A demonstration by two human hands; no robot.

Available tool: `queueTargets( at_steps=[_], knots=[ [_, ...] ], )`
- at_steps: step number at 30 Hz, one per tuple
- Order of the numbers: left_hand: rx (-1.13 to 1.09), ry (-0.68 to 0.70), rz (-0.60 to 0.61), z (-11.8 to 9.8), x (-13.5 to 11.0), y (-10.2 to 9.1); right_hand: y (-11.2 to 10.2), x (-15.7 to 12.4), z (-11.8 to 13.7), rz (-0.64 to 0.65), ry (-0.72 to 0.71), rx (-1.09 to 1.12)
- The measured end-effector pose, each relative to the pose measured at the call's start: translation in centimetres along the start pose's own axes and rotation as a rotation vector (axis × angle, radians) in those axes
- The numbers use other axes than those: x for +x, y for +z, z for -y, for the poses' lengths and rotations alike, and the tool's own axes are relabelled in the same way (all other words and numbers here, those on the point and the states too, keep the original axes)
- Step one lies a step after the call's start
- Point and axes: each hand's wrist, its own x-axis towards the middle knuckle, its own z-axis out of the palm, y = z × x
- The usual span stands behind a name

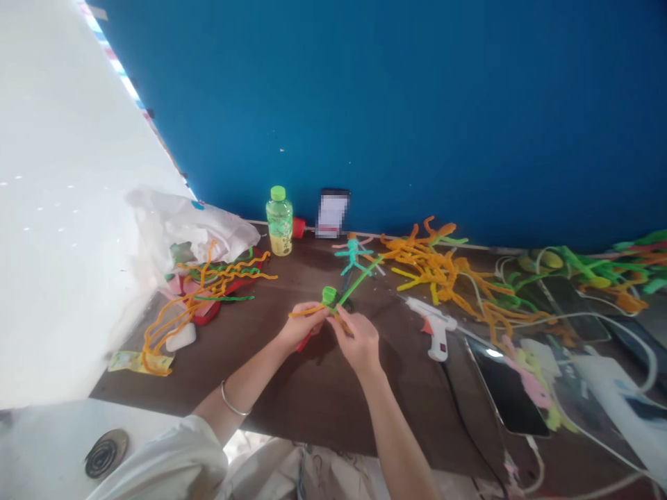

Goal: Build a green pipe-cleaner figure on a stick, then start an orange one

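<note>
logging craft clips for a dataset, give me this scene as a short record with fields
left hand: pinches an orange pipe cleaner
right hand: pinches a green pipe cleaner, coiled at the near end, stem pointing away
surface: dark table
right of the hands: white glue gun lying flat; dark tablet
beyond the hands: teal figure; green-capped bottle upright
back right: orange pile of pipe cleaners
left: white plastic bag

On the table (323, 396) a bottle (279, 222) is stood at eleven o'clock, pipe cleaners (442, 267) are heaped at one, a glue gun (435, 326) is laid at three.
</note>
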Motion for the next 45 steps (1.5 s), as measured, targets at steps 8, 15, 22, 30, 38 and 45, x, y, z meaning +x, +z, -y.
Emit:
queueTargets(
  at_steps=[8, 15, 22, 30, 38, 45],
  knots=[
    [0.003, 0.015, 0.005, -0.2, 0.0, -0.1, -0.4, 0.2, -0.1, 0.056, -0.069, -0.17],
    [0.019, 0.007, 0.01, -0.3, -0.2, 0.1, -0.1, 0.1, -0.1, 0.062, -0.005, 0.002],
    [-0.01, 0.001, 0.05, -0.3, -0.2, 0.0, 0.0, 0.1, 0.6, 0.058, 0.396, 0.428],
    [-0.035, -0.046, 0.056, -0.8, -0.2, 0.1, -0.3, 0.6, 1.4, 0.163, 0.543, 0.769],
    [-0.092, -0.014, 0.031, -0.8, -0.2, 0.2, -0.4, 0.0, 0.1, 0.122, -0.056, 0.179],
    [-0.069, -0.007, -0.002, -0.2, -0.2, 0.3, -0.3, -0.1, 0.0, 0.015, -0.113, 0.023]
  ],
)
